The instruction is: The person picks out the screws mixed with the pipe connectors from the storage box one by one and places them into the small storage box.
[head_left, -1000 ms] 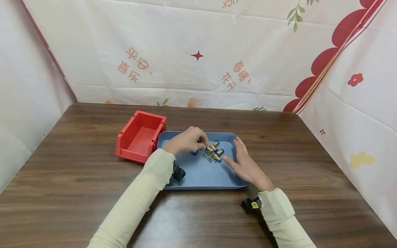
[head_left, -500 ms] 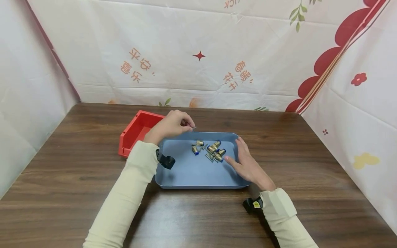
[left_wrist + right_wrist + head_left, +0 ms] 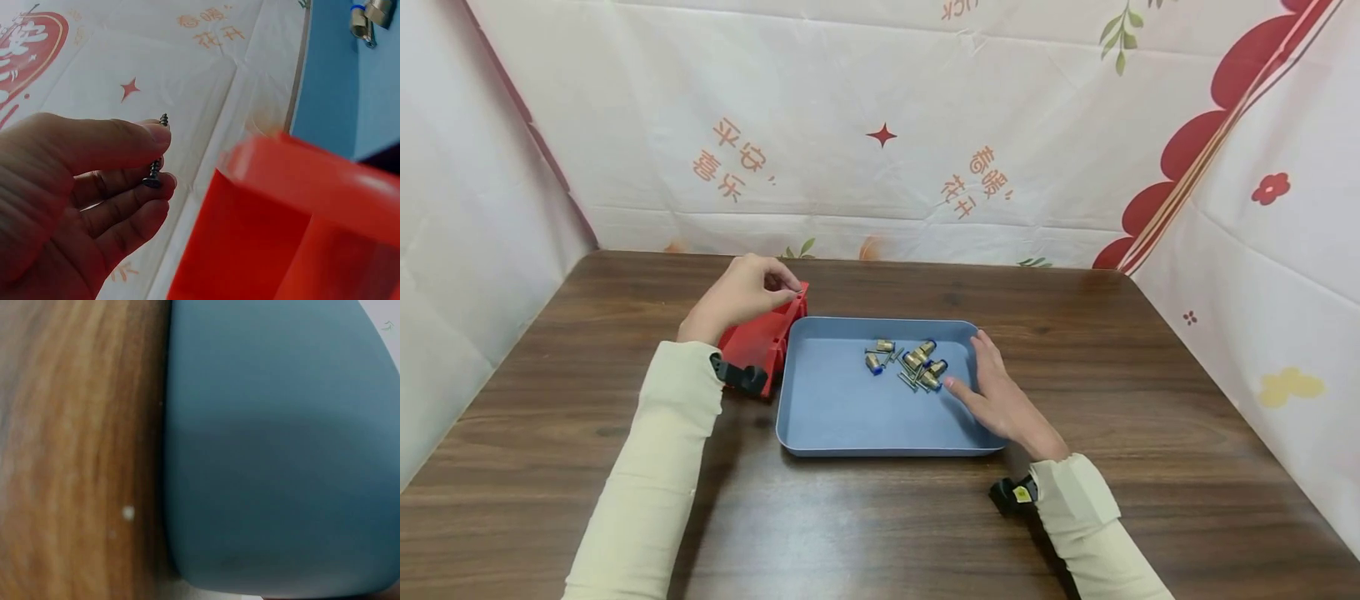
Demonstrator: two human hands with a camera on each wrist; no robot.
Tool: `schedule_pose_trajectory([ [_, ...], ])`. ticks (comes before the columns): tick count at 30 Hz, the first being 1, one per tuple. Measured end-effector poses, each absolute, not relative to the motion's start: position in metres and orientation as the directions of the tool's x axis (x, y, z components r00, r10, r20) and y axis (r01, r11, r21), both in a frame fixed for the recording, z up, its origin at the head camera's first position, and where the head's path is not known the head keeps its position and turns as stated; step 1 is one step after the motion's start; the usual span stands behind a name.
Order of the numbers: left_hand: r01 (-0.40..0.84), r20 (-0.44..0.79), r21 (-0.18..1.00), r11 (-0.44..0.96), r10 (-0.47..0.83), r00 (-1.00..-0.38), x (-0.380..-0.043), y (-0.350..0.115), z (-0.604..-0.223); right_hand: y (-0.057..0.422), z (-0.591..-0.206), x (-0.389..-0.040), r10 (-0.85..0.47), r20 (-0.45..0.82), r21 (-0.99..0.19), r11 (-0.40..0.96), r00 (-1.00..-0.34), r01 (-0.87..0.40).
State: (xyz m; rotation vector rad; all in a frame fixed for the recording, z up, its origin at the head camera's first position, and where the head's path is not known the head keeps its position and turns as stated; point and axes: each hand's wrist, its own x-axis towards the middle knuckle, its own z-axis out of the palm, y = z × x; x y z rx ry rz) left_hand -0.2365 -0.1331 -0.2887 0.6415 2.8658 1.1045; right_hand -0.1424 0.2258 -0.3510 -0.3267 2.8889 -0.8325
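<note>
My left hand (image 3: 741, 296) pinches a dark screw (image 3: 152, 181) between thumb and fingers, over the red bin (image 3: 760, 342). In the left wrist view the screw's head points down and its threaded tip sticks up past the thumb. My right hand (image 3: 1000, 400) rests with straight fingers on the right rim of the blue tray (image 3: 850, 425). Several brass fittings (image 3: 917, 358) with blue ends and several loose screws (image 3: 907, 382) lie together in the tray's upper middle. The left hand and forearm hide part of the bin.
The bin stands close against the tray's left side on the brown wooden table (image 3: 880, 517). A white printed curtain (image 3: 820, 125) hangs behind the table's back edge and down both sides.
My left hand has lifted a screw from the tray and carried it left to above the red bin. The right hand keeps its place on the tray.
</note>
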Motion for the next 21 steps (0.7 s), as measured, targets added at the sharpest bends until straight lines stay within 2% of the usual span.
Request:
schedule_pose_trajectory([
  [10, 0.317, 0.112, 0.651, 0.689, 0.326, -0.939, -0.234, -0.151, -0.304, 0.225, -0.352, -0.143, -0.234, -0.054, -0.533, 0.829, -0.971, -0.171],
  [21, 0.324, 0.164, 0.645, 0.692, 0.289, -0.943, -0.23, -0.153, -0.311, 0.226, -0.352, -0.144, -0.233, -0.053, -0.534, 0.828, -0.971, -0.17],
])
